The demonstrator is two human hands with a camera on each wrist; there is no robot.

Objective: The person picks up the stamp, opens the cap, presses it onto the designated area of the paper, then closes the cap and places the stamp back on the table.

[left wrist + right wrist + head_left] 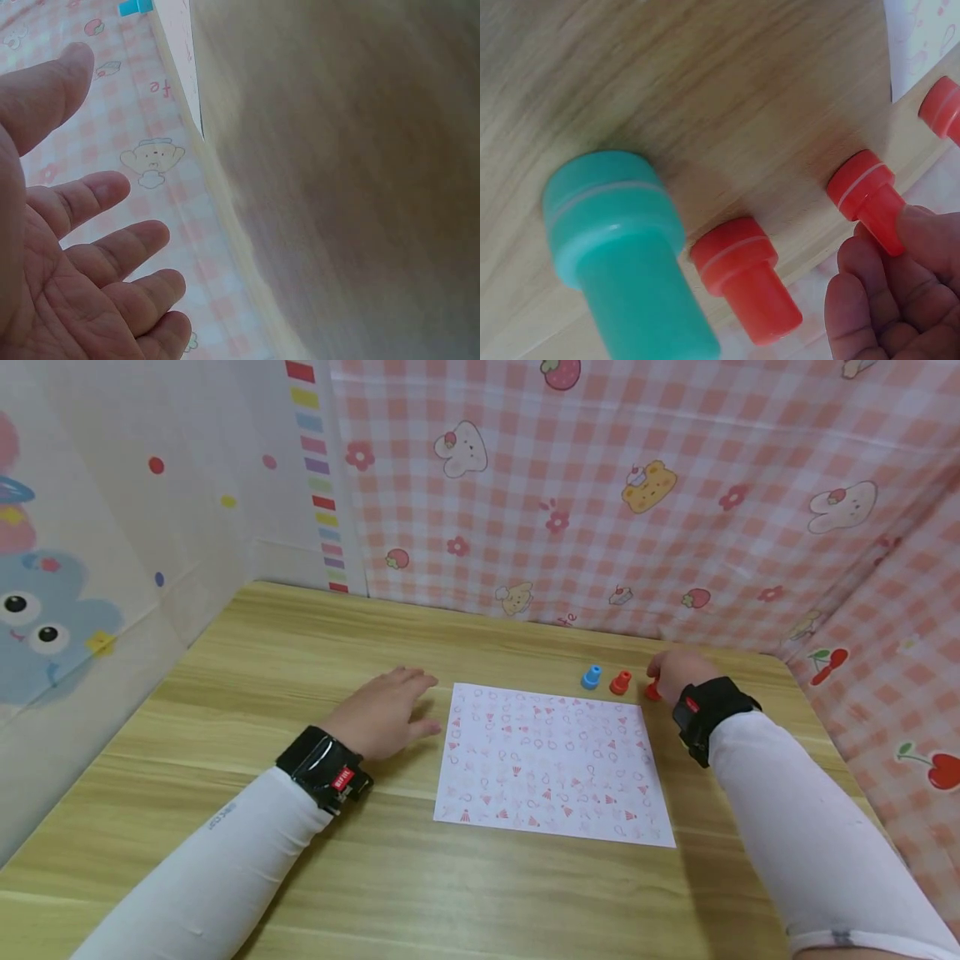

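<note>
With thumb and fingers, my right hand (684, 670) pinches the narrow handle of a red stamp (859, 184), whose wide base is against the table. In the right wrist view, a second red stamp (739, 259) and a green stamp (619, 217) stand to one side, and another red stamp (941, 105) on the other. The head view shows a blue stamp (592, 677) and a red stamp (620, 682) left of that hand. My left hand (384, 712) holds nothing; its fingers are loosely spread beside the left edge of a white sheet (555, 760) covered in small reddish prints.
The wood-grain table (360, 868) meets a pink checked cloth (555, 560) at the back and right. A pale cloth (202, 527) with cartoon figures hangs on the left. The stamps stand in a row beyond the sheet, near the back edge.
</note>
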